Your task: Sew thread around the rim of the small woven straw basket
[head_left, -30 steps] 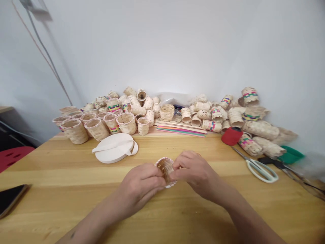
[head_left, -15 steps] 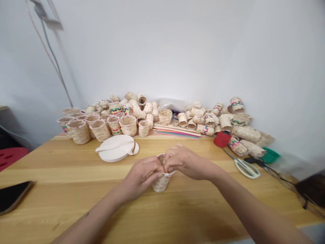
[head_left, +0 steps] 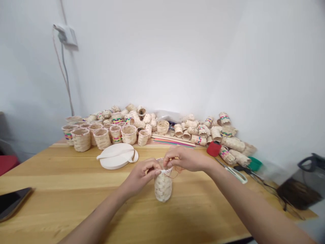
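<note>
- Left hand [head_left: 139, 177] grips the rim of a small woven basket [head_left: 163, 187], at lower centre of the frame.
- Right hand [head_left: 185, 159] pinches the same rim, with a reddish thread [head_left: 177, 171] just beside it.
- Woven baskets [head_left: 127, 134] lie heaped beyond, mid-frame.

the left hand [head_left: 139, 178] and right hand [head_left: 186, 159] are slender, with long fingers [head_left: 175, 154], on bare, slim forearms [head_left: 99, 215].
</note>
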`<act>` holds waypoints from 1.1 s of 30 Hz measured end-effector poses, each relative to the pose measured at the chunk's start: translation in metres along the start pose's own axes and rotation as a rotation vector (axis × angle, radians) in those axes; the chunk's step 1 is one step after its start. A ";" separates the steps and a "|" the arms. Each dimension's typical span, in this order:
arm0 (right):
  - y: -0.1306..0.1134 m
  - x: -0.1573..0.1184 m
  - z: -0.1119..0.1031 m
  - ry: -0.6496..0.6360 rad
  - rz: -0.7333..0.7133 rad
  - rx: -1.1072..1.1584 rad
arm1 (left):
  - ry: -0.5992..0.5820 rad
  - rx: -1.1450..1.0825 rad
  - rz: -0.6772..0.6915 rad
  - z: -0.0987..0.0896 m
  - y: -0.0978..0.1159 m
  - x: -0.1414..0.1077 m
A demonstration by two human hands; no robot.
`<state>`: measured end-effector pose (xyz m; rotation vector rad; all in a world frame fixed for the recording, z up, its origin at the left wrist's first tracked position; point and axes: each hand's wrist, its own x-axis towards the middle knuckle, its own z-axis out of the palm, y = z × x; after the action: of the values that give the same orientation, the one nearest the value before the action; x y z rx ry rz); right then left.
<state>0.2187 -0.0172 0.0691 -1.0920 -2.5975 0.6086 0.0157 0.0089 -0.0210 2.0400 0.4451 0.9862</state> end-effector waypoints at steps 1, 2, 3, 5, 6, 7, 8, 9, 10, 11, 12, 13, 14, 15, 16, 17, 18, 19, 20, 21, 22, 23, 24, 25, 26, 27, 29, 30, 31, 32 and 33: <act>-0.001 0.000 0.000 -0.012 -0.001 0.008 | 0.002 -0.015 -0.007 0.000 -0.001 0.000; -0.003 0.001 -0.001 -0.018 0.009 0.024 | 0.003 -0.031 -0.014 -0.001 -0.003 -0.001; -0.004 0.001 -0.001 -0.018 0.026 0.044 | 0.003 -0.050 -0.022 -0.001 -0.004 -0.001; -0.003 0.003 0.001 -0.002 0.067 0.077 | 0.006 -0.086 -0.034 -0.002 -0.007 -0.001; -0.002 0.004 0.002 0.010 0.081 0.084 | 0.008 -0.100 -0.036 -0.002 -0.008 -0.001; -0.001 0.005 0.003 0.022 0.084 0.084 | 0.007 -0.106 -0.035 -0.002 -0.009 -0.001; 0.001 0.006 0.005 0.027 0.078 0.077 | 0.003 -0.102 -0.029 -0.003 -0.009 0.000; 0.003 0.008 0.007 0.029 0.068 0.068 | 0.000 -0.088 -0.015 -0.003 -0.009 0.000; 0.004 0.010 0.008 0.030 0.057 0.063 | 0.000 -0.064 0.004 -0.003 -0.008 0.000; 0.006 0.012 0.010 0.030 0.045 0.058 | 0.006 -0.031 0.026 -0.002 -0.007 0.000; 0.007 0.014 0.012 0.033 0.032 0.052 | 0.021 0.009 0.046 -0.002 -0.006 0.001; 0.007 0.016 0.014 0.041 0.020 0.046 | 0.044 0.053 0.062 -0.002 -0.006 0.001; 0.007 0.018 0.015 0.055 0.009 0.038 | 0.070 0.097 0.070 -0.002 -0.006 0.001; 0.007 0.019 0.017 0.080 0.005 0.033 | 0.101 0.136 0.067 -0.001 -0.007 0.001; 0.008 0.020 0.018 0.126 0.003 0.013 | 0.137 0.168 0.055 -0.001 -0.008 0.002; 0.008 0.019 0.020 0.201 -0.006 -0.031 | 0.173 0.189 0.035 -0.001 -0.010 0.002; 0.009 0.018 0.023 0.302 -0.028 -0.097 | 0.208 0.199 0.011 -0.001 -0.012 0.002; 0.011 0.017 0.026 0.413 -0.067 -0.176 | 0.241 0.196 -0.014 -0.001 -0.014 0.003; 0.013 0.014 0.030 0.517 -0.117 -0.258 | 0.268 0.187 -0.036 -0.001 -0.016 0.003; 0.015 0.012 0.034 0.592 -0.169 -0.332 | 0.286 0.172 -0.056 0.000 -0.017 0.003; 0.017 0.010 0.039 0.630 -0.218 -0.388 | 0.293 0.154 -0.070 0.000 -0.018 0.003; 0.019 0.009 0.044 0.630 -0.252 -0.424 | 0.295 0.135 -0.081 0.000 -0.019 0.003; 0.020 0.008 0.048 0.610 -0.276 -0.455 | 0.294 0.117 -0.090 0.001 -0.019 0.003; 0.021 0.008 0.052 0.585 -0.293 -0.488 | 0.290 0.101 -0.098 0.002 -0.020 0.003; 0.022 0.008 0.056 0.569 -0.311 -0.528 | 0.285 0.084 -0.105 0.003 -0.020 0.003; 0.022 0.010 0.058 0.563 -0.333 -0.570 | 0.284 0.064 -0.111 0.005 -0.021 0.003; 0.022 0.012 0.060 0.555 -0.371 -0.651 | 0.292 0.003 -0.127 0.007 -0.023 0.003; 0.023 0.013 0.060 0.546 -0.389 -0.679 | 0.300 -0.033 -0.136 0.008 -0.024 0.004; 0.023 0.013 0.059 0.535 -0.402 -0.696 | 0.308 -0.068 -0.145 0.009 -0.025 0.004; 0.024 0.013 0.058 0.524 -0.412 -0.703 | 0.312 -0.101 -0.156 0.010 -0.025 0.004; 0.025 0.014 0.058 0.516 -0.419 -0.703 | 0.310 -0.129 -0.169 0.011 -0.025 0.004</act>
<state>0.2027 -0.0074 0.0075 -0.6749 -2.4639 -0.6418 0.0272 0.0209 -0.0424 1.7095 0.6868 1.1984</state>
